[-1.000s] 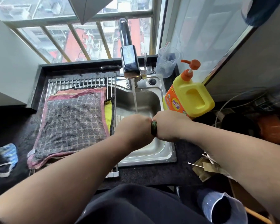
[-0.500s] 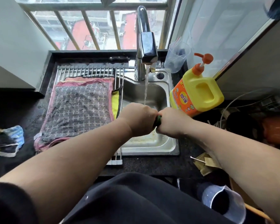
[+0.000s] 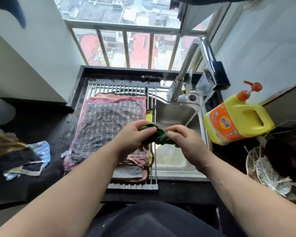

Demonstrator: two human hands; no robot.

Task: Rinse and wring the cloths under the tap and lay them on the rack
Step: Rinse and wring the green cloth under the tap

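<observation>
Cloth (image 3: 158, 135), green and twisted, is spanning left hand (image 3: 135, 134) and right hand (image 3: 183, 139), each pinching one end; rack (image 3: 120, 87) is lying beneath left hand, tap (image 3: 204, 48) is running beyond right hand.

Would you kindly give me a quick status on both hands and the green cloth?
Left hand and right hand both grip the twisted green cloth over the sink edge. Tap running. Rack holds a grey checked cloth; nothing in the way.
</observation>
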